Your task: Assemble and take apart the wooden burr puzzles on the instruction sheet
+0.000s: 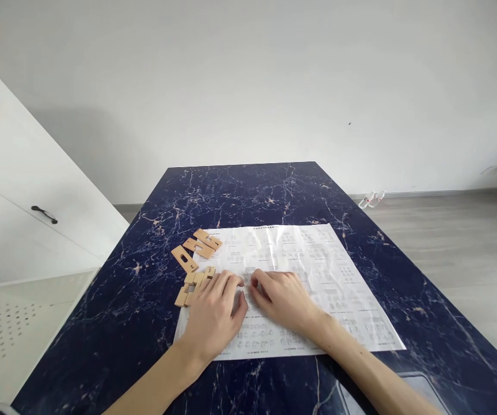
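Note:
My left hand (217, 308) lies palm down on the left part of a printed paper sheet (330, 276), fingers bent and thumb apart from the index finger. Its fingers are against or just over a cluster of light wooden puzzle pieces (190, 285), one marked 3, and partly hide them. My right hand (285, 297) rests on the middle of the sheet, loosely curled, with a gap between thumb and index finger and nothing visible in it. The fingertips of both hands nearly meet. Farther up lie a slotted wooden piece (185, 259) marked 2 and some notched wooden pieces (203, 245).
The dark blue marbled table (239, 196) reaches toward a pale wall. A flat grey object with a dark rim (421, 383) sits under my right forearm. On the left stand a white cabinet (23, 161) and a perforated white surface (6, 323). Clear objects (372, 199) show beyond the right edge.

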A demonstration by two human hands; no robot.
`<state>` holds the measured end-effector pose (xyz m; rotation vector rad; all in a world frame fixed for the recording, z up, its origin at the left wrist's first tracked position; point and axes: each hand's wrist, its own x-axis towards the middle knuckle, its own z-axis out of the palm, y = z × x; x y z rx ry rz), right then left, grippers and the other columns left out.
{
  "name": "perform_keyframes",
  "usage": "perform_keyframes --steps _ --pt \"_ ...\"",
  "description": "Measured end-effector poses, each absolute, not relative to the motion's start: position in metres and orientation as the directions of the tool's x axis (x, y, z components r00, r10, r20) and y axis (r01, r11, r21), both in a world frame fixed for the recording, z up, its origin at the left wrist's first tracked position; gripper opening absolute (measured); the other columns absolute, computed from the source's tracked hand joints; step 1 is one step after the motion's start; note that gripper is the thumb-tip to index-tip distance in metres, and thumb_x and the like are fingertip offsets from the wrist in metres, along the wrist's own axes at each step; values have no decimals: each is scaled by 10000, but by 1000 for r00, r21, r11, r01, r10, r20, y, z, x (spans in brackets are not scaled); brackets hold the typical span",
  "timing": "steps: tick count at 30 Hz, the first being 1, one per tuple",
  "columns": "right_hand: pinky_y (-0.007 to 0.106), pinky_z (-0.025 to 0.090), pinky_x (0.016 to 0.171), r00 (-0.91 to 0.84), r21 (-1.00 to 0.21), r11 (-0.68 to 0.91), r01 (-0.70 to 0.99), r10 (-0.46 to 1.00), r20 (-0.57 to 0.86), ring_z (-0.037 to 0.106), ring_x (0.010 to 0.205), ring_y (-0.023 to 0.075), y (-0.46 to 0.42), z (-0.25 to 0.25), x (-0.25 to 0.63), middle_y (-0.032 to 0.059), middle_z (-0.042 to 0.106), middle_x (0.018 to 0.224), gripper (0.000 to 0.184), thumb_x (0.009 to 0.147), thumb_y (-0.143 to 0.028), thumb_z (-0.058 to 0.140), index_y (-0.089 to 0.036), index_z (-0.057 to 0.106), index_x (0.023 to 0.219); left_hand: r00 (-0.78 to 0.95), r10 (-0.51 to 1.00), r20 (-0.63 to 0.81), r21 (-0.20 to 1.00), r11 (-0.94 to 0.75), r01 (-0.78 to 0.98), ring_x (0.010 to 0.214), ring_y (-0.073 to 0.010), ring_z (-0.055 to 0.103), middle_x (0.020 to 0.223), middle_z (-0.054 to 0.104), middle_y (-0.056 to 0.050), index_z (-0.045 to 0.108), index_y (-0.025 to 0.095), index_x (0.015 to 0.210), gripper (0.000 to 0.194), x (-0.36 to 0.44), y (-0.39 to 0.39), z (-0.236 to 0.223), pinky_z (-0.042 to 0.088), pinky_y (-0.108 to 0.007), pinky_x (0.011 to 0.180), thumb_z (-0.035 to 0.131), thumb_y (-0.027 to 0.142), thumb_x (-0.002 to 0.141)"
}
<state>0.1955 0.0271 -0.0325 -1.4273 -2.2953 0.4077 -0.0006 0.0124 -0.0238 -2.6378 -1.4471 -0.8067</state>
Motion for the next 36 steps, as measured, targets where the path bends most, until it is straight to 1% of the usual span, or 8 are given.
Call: perform_keyframes --steps 3,6,12,17,23,32,36 --pt "279 244 588 -395 -455 433 778 900 183 558 574 137 27 -34 195 2 690 718 141 1031 -238 503 -200 587 926 440 773 457 186 -567 802 825 -216 662 930 684 -30 579 204 1016 85 -1 12 -24 517 -388 751 516 148 1001" --pt "280 240 592 -394 -454 432 779 901 182 552 570 136 27 -36 195 -4 681 705 136 1035 -234 507 -203 585 929 467 754 463 179 -595 783 830 -216 663 927 678 -28 580 200 1014 87 0 11 -24 521 -392 776 525 136 993" --pt "286 219 586 -386 -440 417 795 908 163 571 581 146 27 -34 195 -6 684 699 116 1021 -238 550 -199 589 920 522 728 445 227 -655 721 824 -213 674 902 668 -22 544 206 999 89 1 10 -28 529 -385 768 523 120 989" --pt "281 215 584 -394 -452 417 788 907 150 564 577 145 27 -35 196 -14 678 689 60 979 -182 560 -202 593 933 589 697 410 251 -707 661 843 -222 681 927 677 -37 530 206 1002 83 1 10 -31 552 -401 782 524 125 985" --pt "278 223 571 -420 -443 452 774 890 175 541 555 139 27 -38 198 -18 660 680 92 970 -159 540 -204 553 890 601 719 350 317 -694 646 892 -242 689 969 682 -36 514 215 1020 89 0 12 -28 571 -422 806 538 135 988" --pt "273 225 553 -439 -433 480 763 876 197 505 519 136 26 -36 198 -31 620 645 145 957 -138 520 -217 494 837 645 716 267 335 -696 635 896 -244 697 997 677 -43 501 217 1062 88 -4 14 -27 582 -424 808 530 162 1000" --pt "274 228 559 -456 -423 492 761 869 190 540 546 147 26 -35 199 -21 640 667 130 943 -131 521 -217 503 847 672 697 251 338 -714 613 851 -247 701 951 687 -31 468 225 1060 140 -3 12 -25 567 -399 753 537 140 972"
